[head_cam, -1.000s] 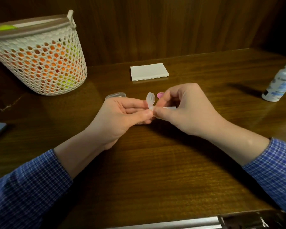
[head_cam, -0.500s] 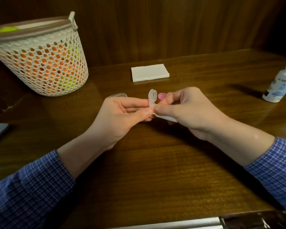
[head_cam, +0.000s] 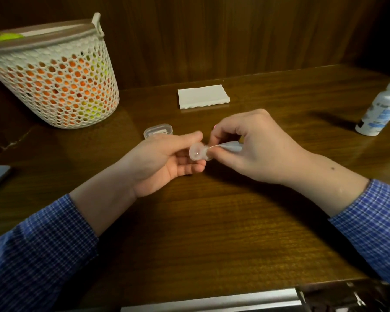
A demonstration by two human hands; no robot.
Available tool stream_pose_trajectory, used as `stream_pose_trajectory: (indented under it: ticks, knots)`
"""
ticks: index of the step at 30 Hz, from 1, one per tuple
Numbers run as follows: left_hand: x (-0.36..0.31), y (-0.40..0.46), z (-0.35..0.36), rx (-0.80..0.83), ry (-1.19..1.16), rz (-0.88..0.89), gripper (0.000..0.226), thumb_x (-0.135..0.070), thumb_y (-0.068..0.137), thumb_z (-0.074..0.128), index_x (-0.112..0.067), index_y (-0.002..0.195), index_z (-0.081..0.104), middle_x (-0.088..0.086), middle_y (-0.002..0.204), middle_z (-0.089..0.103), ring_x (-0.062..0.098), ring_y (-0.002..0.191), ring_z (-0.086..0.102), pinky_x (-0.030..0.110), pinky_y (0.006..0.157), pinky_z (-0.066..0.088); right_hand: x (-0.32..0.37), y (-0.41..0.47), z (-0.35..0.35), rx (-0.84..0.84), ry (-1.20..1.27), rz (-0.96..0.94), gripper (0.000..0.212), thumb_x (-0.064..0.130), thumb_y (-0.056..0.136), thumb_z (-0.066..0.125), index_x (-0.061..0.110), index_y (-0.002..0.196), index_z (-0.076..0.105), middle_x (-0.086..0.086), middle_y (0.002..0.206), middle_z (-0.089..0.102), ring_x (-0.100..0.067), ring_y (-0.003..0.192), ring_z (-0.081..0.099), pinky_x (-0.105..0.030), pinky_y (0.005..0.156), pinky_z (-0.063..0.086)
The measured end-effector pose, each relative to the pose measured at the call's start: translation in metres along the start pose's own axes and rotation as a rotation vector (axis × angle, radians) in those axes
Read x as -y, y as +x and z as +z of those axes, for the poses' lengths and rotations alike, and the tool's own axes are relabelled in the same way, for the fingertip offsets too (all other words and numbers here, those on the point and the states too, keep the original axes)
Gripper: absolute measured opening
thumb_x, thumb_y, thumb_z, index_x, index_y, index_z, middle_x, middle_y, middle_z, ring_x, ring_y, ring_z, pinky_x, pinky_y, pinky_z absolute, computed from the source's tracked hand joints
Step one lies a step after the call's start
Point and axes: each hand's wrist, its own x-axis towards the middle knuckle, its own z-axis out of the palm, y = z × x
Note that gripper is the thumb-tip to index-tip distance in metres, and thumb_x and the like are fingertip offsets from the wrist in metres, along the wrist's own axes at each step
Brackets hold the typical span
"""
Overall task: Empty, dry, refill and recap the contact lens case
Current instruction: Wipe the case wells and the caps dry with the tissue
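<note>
Lens case (head_cam: 198, 152) now tipped, well facing camera.

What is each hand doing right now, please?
Left hand: holds the lens case in its fingertips.
Right hand: pinches a tissue against the case.

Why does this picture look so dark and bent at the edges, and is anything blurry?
Head view: dim warm light with glare on the table; the wide lens bows the table's edges; the solution bottle throws a shadow leftward; the left hand, right hand and lens case look slightly soft.
</note>
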Motion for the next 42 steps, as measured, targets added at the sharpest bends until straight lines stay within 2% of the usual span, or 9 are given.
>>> stream_pose_trajectory:
  ticks: [5, 11, 16, 20, 24, 31, 35, 39, 42]
  knots:
    - [0.001, 0.002, -0.006, 0.055, -0.027, -0.015, 0.028, -0.015, 0.078, 0.072, 0.0, 0.101, 0.08, 0.012, 0.095, 0.077, 0.016, 0.084, 0.075, 0.027, 0.076, 0.063, 0.001, 0.0, 0.005, -0.044, -0.001, 0.035, 0.006, 0.03, 0.089, 0.077, 0.028, 0.094, 0.076, 0.018, 0.087, 0.071, 0.002, 0.086, 0.066, -0.008, 0.079, 0.052]
    - [0.004, 0.003, -0.01, 0.043, -0.077, 0.018, 0.043, -0.012, 0.081, 0.07, 0.0, 0.122, 0.071, 0.013, 0.112, 0.075, 0.016, 0.098, 0.073, 0.026, 0.085, 0.061, 0.008, -0.001, 0.012, -0.184, 0.078, 0.157, 0.011, 0.033, 0.088, 0.078, 0.035, 0.082, 0.069, 0.026, 0.08, 0.064, 0.006, 0.092, 0.061, -0.002, 0.069, 0.047]
    - [0.011, 0.006, -0.005, -0.012, -0.115, 0.148, 0.037, -0.009, 0.081, 0.069, -0.002, 0.116, 0.075, 0.016, 0.12, 0.075, 0.016, 0.102, 0.074, 0.025, 0.083, 0.06, 0.01, 0.004, 0.019, -0.264, 0.197, 0.388, 0.019, 0.041, 0.084, 0.081, 0.036, 0.071, 0.069, 0.018, 0.073, 0.068, 0.006, 0.082, 0.063, -0.005, 0.059, 0.047]
    - [0.014, 0.007, -0.003, -0.049, -0.067, 0.248, 0.026, -0.009, 0.077, 0.069, -0.011, 0.1, 0.082, 0.01, 0.113, 0.078, 0.017, 0.104, 0.075, 0.025, 0.082, 0.06, 0.007, 0.007, 0.018, -0.246, 0.568, 0.571, 0.019, 0.028, 0.081, 0.087, 0.024, 0.065, 0.076, 0.006, 0.075, 0.077, -0.007, 0.081, 0.073, -0.027, 0.07, 0.06]
    - [0.016, 0.009, -0.004, -0.052, -0.006, 0.328, 0.026, -0.01, 0.077, 0.07, -0.012, 0.1, 0.082, 0.008, 0.109, 0.079, 0.019, 0.106, 0.074, 0.027, 0.085, 0.06, 0.005, 0.007, 0.018, -0.135, 0.844, 0.732, 0.018, 0.023, 0.079, 0.088, 0.018, 0.064, 0.079, 0.001, 0.081, 0.08, -0.004, 0.084, 0.073, -0.023, 0.064, 0.057]
    - [0.015, 0.009, -0.006, 0.021, 0.078, 0.237, 0.032, -0.018, 0.083, 0.071, -0.011, 0.114, 0.077, 0.011, 0.101, 0.078, 0.021, 0.097, 0.075, 0.029, 0.083, 0.059, 0.004, 0.006, 0.013, -0.176, 0.707, 0.586, 0.012, 0.027, 0.079, 0.088, 0.019, 0.075, 0.08, 0.003, 0.076, 0.079, -0.009, 0.077, 0.075, -0.03, 0.074, 0.06]
    - [0.011, 0.009, -0.007, 0.025, -0.009, 0.206, 0.041, -0.021, 0.086, 0.067, -0.012, 0.126, 0.071, 0.006, 0.104, 0.076, 0.017, 0.1, 0.073, 0.028, 0.085, 0.058, -0.001, 0.005, 0.003, -0.152, 0.694, 0.535, 0.01, 0.027, 0.083, 0.084, 0.017, 0.081, 0.081, -0.001, 0.082, 0.078, -0.011, 0.08, 0.073, -0.03, 0.075, 0.06]
    - [0.011, 0.01, -0.007, 0.031, -0.044, 0.197, 0.03, -0.022, 0.09, 0.064, -0.011, 0.116, 0.074, 0.004, 0.112, 0.075, 0.017, 0.112, 0.07, 0.032, 0.095, 0.057, 0.0, 0.003, 0.005, -0.04, 0.585, 0.5, 0.013, 0.033, 0.078, 0.086, 0.021, 0.079, 0.08, -0.001, 0.082, 0.078, -0.017, 0.094, 0.074, -0.036, 0.084, 0.061]
    - [0.014, 0.009, -0.004, -0.004, 0.005, 0.235, 0.034, -0.023, 0.083, 0.068, -0.012, 0.113, 0.079, 0.005, 0.116, 0.077, 0.017, 0.111, 0.072, 0.029, 0.091, 0.058, 0.003, 0.004, 0.014, -0.056, 0.453, 0.48, 0.015, 0.034, 0.077, 0.088, 0.023, 0.079, 0.078, 0.005, 0.079, 0.077, -0.011, 0.088, 0.073, -0.033, 0.082, 0.063]
